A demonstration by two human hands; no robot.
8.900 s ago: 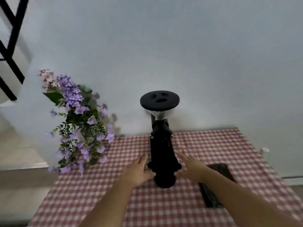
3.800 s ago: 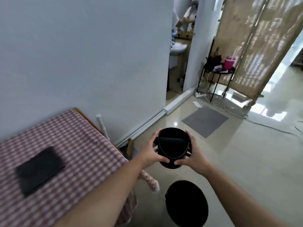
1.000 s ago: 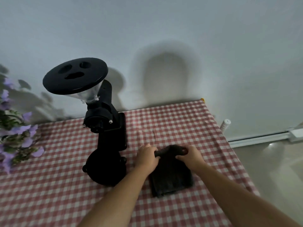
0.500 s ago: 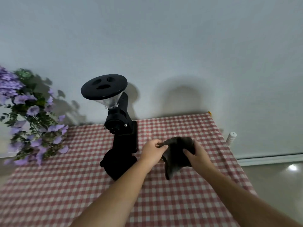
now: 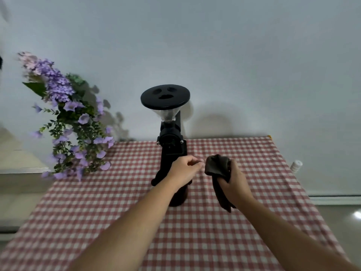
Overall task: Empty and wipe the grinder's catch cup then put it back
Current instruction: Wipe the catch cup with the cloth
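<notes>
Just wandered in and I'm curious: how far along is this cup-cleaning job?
Midway, it seems. The dark cloth is off the table, bunched in the right hand. The left hand is curled beside the grinder. I can't see the catch cup, so wiping and refitting look left.

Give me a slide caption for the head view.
Right hand grips dark cloth beside black coffee grinder.

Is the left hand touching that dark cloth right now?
Apart. In the head view, a strip of checked tablecloth shows between the left hand and the dark cloth, which only the right hand grips.
</notes>
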